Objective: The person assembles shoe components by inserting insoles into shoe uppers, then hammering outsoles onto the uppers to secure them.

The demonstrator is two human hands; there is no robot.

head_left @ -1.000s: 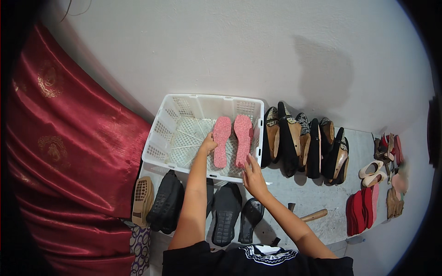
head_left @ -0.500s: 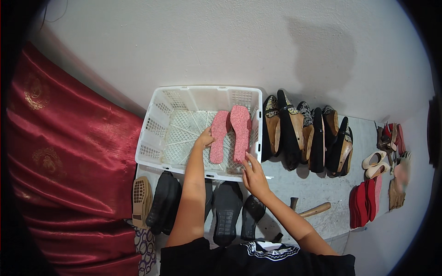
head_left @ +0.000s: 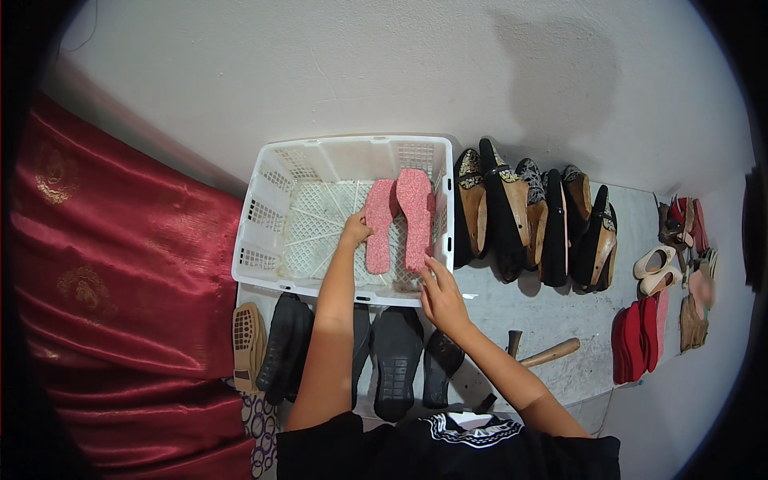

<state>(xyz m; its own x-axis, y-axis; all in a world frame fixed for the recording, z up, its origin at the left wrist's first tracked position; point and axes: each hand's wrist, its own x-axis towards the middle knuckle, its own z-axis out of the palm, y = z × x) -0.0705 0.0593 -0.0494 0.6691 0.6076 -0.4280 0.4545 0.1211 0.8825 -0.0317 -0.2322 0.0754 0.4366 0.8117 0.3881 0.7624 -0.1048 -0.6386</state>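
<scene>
The right pink sole [head_left: 414,220] has closed in on the left pink sole [head_left: 379,232], their far ends now meeting in this view. Both sit within the white basket [head_left: 352,160], just right of the left hand [head_left: 357,230], which pinches one's edge, and beyond the right hand [head_left: 444,298], fingers loosely spread at the other's near end; a light, even grip should suit such soft-looking pieces.

Versus a second ago: far ends of the soles no longer level or apart. Right-hand pink sole [head_left: 414,216] now extends farther out from the right grip [head_left: 442,299], abutting, in view, the left-hand pink sole [head_left: 379,232].
</scene>
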